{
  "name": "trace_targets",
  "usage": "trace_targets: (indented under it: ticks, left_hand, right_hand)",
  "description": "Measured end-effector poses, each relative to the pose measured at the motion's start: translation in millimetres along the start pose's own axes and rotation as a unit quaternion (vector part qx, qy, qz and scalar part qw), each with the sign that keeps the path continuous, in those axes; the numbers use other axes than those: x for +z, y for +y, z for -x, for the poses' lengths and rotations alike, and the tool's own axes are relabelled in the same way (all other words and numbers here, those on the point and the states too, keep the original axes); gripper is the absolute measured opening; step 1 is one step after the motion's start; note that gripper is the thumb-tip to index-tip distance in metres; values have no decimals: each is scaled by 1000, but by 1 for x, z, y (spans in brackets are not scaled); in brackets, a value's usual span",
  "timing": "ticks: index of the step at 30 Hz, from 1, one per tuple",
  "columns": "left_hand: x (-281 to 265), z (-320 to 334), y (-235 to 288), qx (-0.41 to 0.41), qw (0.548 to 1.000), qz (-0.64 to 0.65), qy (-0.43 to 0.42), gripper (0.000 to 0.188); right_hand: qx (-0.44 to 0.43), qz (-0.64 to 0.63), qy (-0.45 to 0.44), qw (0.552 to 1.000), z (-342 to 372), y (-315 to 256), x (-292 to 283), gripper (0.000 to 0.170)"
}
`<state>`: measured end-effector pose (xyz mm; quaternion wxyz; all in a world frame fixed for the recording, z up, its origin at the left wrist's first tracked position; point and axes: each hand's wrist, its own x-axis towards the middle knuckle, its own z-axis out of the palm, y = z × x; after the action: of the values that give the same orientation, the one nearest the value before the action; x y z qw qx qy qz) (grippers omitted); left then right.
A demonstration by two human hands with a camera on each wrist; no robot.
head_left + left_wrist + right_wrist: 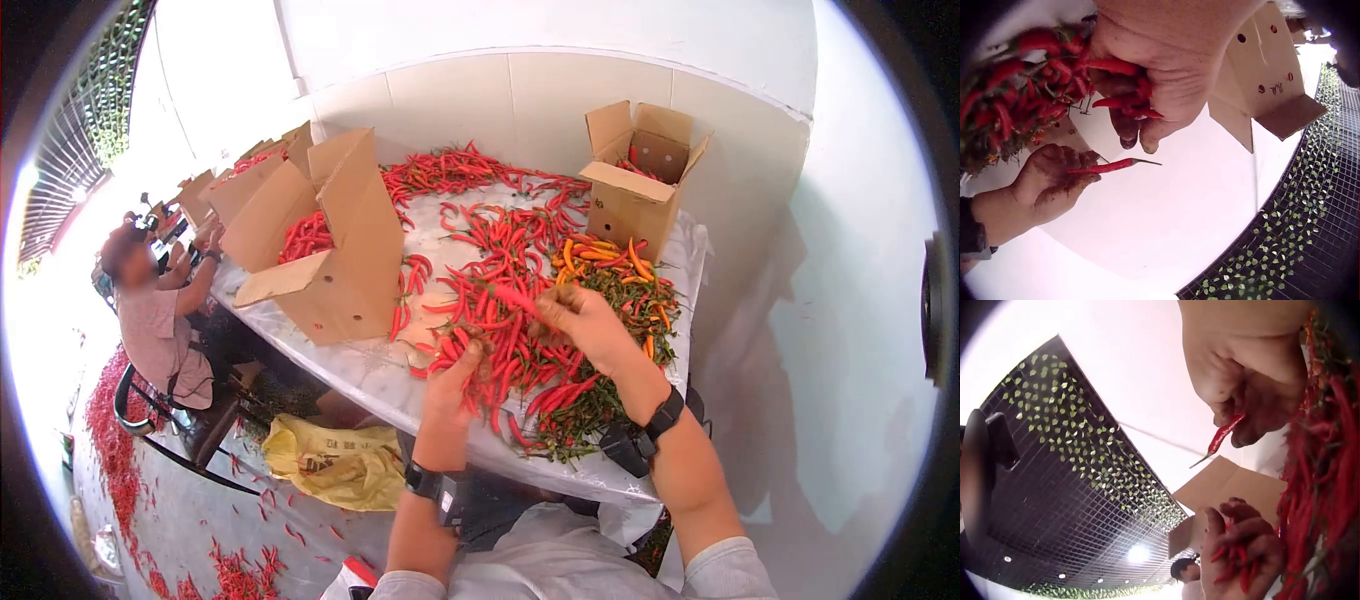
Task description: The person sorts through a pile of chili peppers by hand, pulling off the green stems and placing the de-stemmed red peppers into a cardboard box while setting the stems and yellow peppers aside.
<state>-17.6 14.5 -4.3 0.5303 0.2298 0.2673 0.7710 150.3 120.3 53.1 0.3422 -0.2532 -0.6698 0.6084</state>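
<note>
R hand (585, 322) pinches 1 red chili (513, 298); L hand (455, 385) grips several chilies (1121, 102), both abv. red chili pile (510, 235) on table (375, 375).

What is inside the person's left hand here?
Several red chilies show in the left hand. Its grip covers parts of them and anything deeper against the palm, so an exact count cannot be seen.

The left forearm (424, 535) rises almost straight forward, while the right forearm (692, 478) slants inward. The left hand (453, 385) has its fingers curled toward the palm. Near it but apart, the right hand (588, 322) reaches slightly farther forward, thumb and bent fingers pinching, dark smudges staining their skin.
</note>
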Motion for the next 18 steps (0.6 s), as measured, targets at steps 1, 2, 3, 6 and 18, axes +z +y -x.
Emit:
trace_targets:
  ticks: [1,2,3,6,18]
  left_hand:
    - [1,0,-1,10,1000,-14,3,18]
    - [1,0,-2,11,1000,-17,3,18]
    - [1,0,-2,11,1000,-20,4,18]
    - [2,1,1,-2,1000,1,-12,18]
    - [7,9,4,-28,985,-149,-82,30]
  right_hand:
    - [-19,12,-13,1000,2,2,9,21]
    - [-37,69,-44,996,2,4,14,21]
    - [-55,126,-73,988,3,7,18,22]
    - [-49,220,-149,963,6,4,24,26]
    - [-100,177,-82,976,12,-7,27,37]
